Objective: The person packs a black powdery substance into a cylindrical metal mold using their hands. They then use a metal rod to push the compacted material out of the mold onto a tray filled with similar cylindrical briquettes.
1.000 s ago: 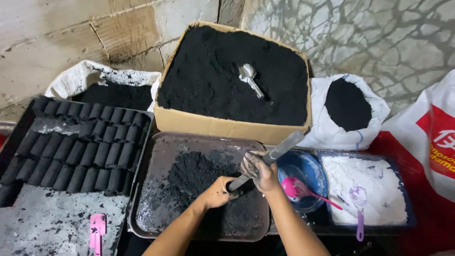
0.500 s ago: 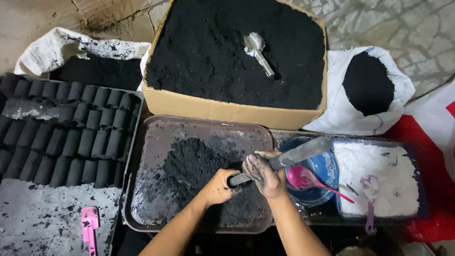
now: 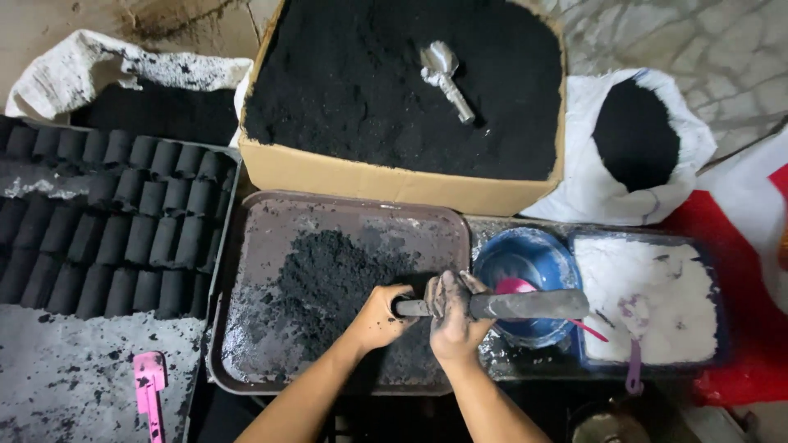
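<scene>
My left hand point(image 3: 379, 318) reaches in from the near edge, forearm angled up and to the right, and its grip is clamped around the left end of a metal tube point(image 3: 501, 305) that lies nearly level. My right hand point(image 3: 454, 316) comes up just beside it, wrist bent forward, fingers point(image 3: 450, 289) wrapped over the tube's middle, so that grip is closed on the tube too. Both hands are smeared black.

The tube's left end sits over the near right part of a dark metal tray point(image 3: 271, 226), beside a heap of black powder point(image 3: 328, 275). Its right end reaches out above a blue bowl point(image 3: 529, 254) with a pink spoon point(image 3: 525, 287) in it. Right of the bowl is a tub of white powder point(image 3: 657, 295) with a purple spoon point(image 3: 632, 344).

Far of the tray stands a cardboard box point(image 3: 369, 180) filled with black powder, a metal scoop point(image 3: 447, 78) lying on top. To its right sits a white sack point(image 3: 640, 139) holding more black powder. On the left, rows of black cylinders point(image 3: 115, 221) fill another tray, with a pink tool point(image 3: 149, 390) near it.
</scene>
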